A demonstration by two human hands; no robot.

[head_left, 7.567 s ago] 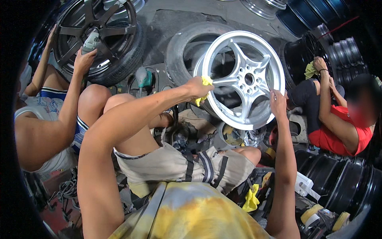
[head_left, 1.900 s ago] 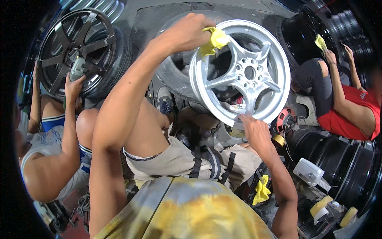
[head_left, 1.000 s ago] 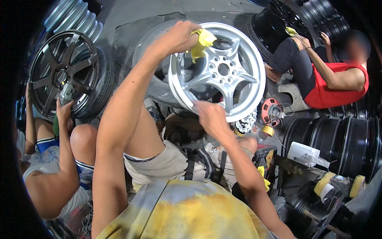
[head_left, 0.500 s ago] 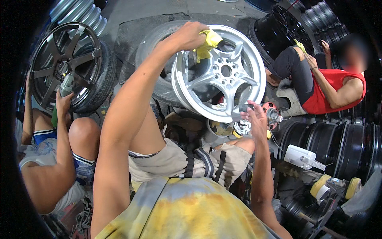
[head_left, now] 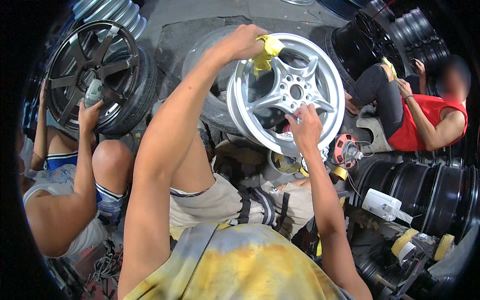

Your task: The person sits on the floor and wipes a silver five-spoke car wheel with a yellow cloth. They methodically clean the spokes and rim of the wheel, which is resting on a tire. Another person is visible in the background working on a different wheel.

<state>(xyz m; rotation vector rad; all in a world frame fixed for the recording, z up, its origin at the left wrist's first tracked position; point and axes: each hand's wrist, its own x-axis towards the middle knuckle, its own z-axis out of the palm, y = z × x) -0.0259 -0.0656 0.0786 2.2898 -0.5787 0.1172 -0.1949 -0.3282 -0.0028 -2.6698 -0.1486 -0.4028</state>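
Observation:
A silver five-spoke wheel rim point(head_left: 337, 95) leans in front of me, its face turned up toward me. My left hand point(head_left: 245, 44) is closed on a yellow cloth point(head_left: 270, 47) at the rim's upper left edge. Just below the hub, my right hand point(head_left: 306, 127) reaches over a lower spoke with bent fingers. Between those fingers is a small dark piece, mostly hidden, whose kind I cannot make out. Behind the silver rim lies a tyre point(head_left: 192, 75).
At left, a person holds a grey-green power tool point(head_left: 93, 93) against a dark wheel point(head_left: 60, 82). Another person in a red top point(head_left: 425, 125) sits at right. Black rims point(head_left: 425, 192), a red cable reel point(head_left: 346, 149) and a white box-shaped device point(head_left: 381, 202) are on the right.
My right hand has moved up and left, from the rim's lower edge to near the hub. My left hand still holds the cloth at the upper edge. The whole view has shifted slightly.

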